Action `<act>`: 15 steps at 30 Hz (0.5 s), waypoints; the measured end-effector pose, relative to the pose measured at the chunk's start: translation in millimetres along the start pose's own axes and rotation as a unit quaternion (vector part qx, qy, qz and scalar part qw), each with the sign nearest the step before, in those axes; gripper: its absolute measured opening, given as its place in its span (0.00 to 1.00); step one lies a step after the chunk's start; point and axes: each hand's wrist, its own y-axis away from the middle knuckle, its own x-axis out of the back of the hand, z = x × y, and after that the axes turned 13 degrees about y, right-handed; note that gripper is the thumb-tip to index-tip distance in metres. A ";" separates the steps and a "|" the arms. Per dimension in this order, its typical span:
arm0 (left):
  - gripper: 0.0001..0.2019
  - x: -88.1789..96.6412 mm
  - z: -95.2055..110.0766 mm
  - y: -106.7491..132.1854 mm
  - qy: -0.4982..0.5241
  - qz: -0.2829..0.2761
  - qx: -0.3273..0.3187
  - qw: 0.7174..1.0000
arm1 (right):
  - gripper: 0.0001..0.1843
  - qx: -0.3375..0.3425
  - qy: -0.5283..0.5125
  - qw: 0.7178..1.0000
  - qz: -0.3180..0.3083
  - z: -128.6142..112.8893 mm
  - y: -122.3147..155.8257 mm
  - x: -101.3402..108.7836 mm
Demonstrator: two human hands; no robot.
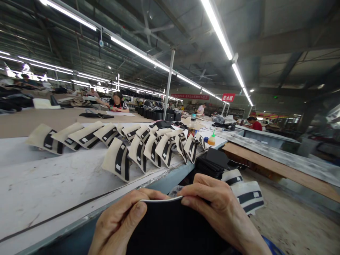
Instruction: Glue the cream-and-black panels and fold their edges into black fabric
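A black sheet panel (pixel 170 226) with a thin white top edge hangs between my hands, close to me. My left hand (pixel 122 219) pinches its edge on the left, thumb in front and fingers behind. On the right, my right hand (pixel 215 205) grips the same edge between thumb and fingertips. Between the two grips the edge bows slightly. The panel's lower part runs out of view. Beyond it, curved cream pieces (pixel 113 159) with black strips and small white tabs stand in rows on the white table (pixel 66 184).
More striped cream pieces (pixel 252 196) sit low at the right, beside a stack of black panels (pixel 212 163). A blue-capped bottle (pixel 192 125) and a yellow glue bottle (pixel 211 139) stand at the table's far end. A person (pixel 118 102) works across the table.
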 end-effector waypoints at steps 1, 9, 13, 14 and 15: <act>0.15 0.9 -2.5 -0.8 0.021 -0.002 0.019 1.000 | 0.11 -0.002 -0.002 1.000 -0.005 0.5 -0.5 1.2; 0.16 20.3 -4.9 -22.1 -0.088 -0.093 -0.116 0.985 | 0.07 -0.016 0.022 0.997 -0.073 6.3 -8.3 9.1; 0.17 17.5 -3.5 -28.5 -0.099 -0.141 -0.171 0.970 | 0.07 -0.013 0.044 0.995 -0.083 7.1 -12.6 2.6; 0.16 14.2 -5.8 -28.6 -0.100 -0.150 -0.175 0.968 | 0.07 -0.006 0.050 0.996 -0.080 7.0 -13.3 -0.5; 0.16 9.9 -8.9 -28.3 -0.108 -0.164 -0.176 0.965 | 0.07 0.004 0.055 0.996 -0.077 6.8 -13.9 -4.0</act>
